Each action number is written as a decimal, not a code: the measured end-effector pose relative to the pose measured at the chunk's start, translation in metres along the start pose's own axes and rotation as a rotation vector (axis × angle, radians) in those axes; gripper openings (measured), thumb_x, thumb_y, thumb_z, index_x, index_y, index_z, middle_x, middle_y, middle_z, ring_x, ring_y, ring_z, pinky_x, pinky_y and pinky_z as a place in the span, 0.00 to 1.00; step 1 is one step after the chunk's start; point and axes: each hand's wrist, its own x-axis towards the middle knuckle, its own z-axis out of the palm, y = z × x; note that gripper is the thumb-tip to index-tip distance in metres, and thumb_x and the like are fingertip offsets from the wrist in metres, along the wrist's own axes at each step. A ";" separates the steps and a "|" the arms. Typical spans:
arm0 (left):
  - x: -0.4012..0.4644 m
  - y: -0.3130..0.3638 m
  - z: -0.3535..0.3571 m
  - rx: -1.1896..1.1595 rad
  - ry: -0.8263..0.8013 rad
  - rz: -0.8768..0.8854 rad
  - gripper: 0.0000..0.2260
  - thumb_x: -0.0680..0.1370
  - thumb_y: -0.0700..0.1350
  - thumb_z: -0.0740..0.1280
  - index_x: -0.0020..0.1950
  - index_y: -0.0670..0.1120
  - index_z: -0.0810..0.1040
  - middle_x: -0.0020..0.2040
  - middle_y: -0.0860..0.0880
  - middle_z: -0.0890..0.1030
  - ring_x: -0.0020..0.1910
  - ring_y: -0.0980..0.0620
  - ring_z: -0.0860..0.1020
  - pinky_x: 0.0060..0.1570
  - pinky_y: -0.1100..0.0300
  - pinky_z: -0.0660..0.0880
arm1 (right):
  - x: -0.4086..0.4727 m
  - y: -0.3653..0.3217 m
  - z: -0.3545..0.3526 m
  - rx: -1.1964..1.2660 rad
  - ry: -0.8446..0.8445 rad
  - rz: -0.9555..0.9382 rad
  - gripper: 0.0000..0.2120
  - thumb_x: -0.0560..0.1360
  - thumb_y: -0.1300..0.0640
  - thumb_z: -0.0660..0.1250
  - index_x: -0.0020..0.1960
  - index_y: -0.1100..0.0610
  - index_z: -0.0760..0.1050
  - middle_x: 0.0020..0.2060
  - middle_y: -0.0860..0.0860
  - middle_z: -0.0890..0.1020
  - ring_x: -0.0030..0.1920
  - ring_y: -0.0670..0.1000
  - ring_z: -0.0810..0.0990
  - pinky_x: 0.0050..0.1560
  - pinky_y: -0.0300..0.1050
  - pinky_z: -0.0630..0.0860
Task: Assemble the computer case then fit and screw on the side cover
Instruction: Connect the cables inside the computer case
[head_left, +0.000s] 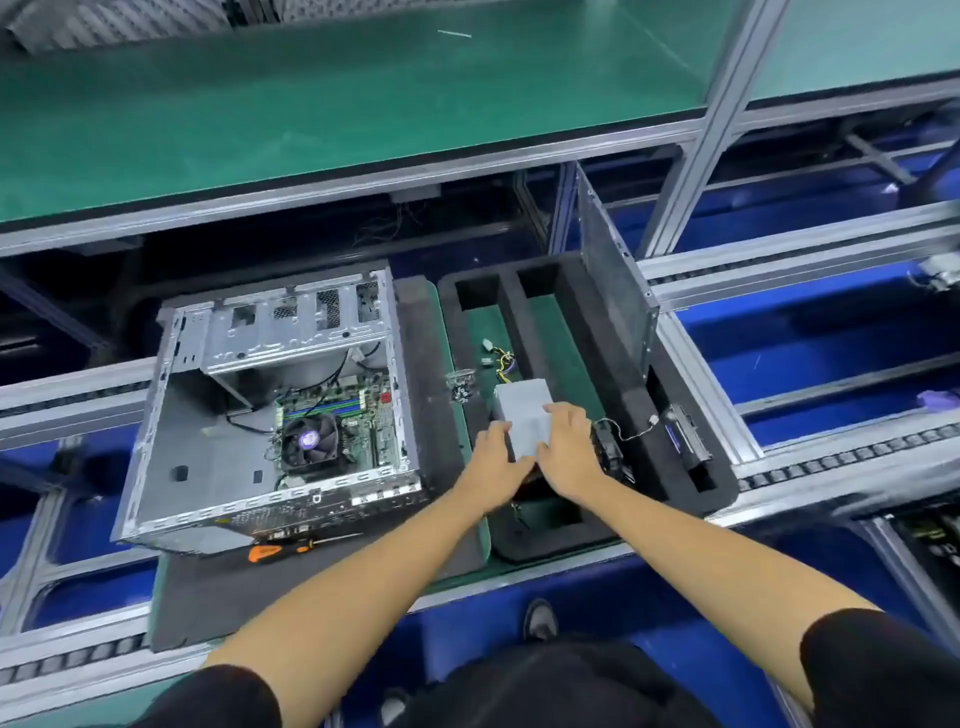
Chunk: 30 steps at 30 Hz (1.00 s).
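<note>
Both hands, left hand (493, 457) and right hand (566, 447), are clamped on the one grey power supply (524, 410) in the foam tray (639, 410), long axis running near-to-far, with the single open case (270, 410) off to the left, nearer the left hand, one side cover (613, 275) standing far right, and one screwdriver (291, 548) near the case.

- Bright, even overhead light; soft sheen on the green bench top (322, 104).
- Deep shadow under that bench.
- Wide-angle view bends the aluminium rails (779, 249) at the edges.
- Both hands and the far corners look slightly smeared.
</note>
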 end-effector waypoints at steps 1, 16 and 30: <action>0.011 0.007 0.005 -0.074 0.033 -0.045 0.25 0.78 0.42 0.69 0.72 0.39 0.64 0.66 0.43 0.72 0.62 0.50 0.73 0.59 0.57 0.73 | 0.005 0.002 -0.002 0.041 0.019 0.042 0.28 0.77 0.68 0.63 0.75 0.62 0.61 0.71 0.62 0.63 0.68 0.62 0.64 0.61 0.48 0.65; 0.075 0.056 0.049 0.181 0.109 -0.542 0.57 0.70 0.61 0.76 0.81 0.56 0.35 0.75 0.39 0.52 0.69 0.36 0.64 0.67 0.45 0.69 | 0.044 0.032 -0.029 0.988 -0.106 0.552 0.21 0.76 0.75 0.54 0.66 0.59 0.63 0.50 0.61 0.80 0.42 0.55 0.73 0.39 0.45 0.67; 0.065 0.095 0.008 0.185 0.312 -0.457 0.48 0.64 0.62 0.78 0.73 0.62 0.49 0.61 0.44 0.68 0.53 0.40 0.76 0.47 0.50 0.74 | 0.062 0.027 -0.044 0.880 -0.149 0.364 0.09 0.84 0.58 0.55 0.57 0.60 0.71 0.52 0.57 0.78 0.49 0.54 0.75 0.47 0.45 0.71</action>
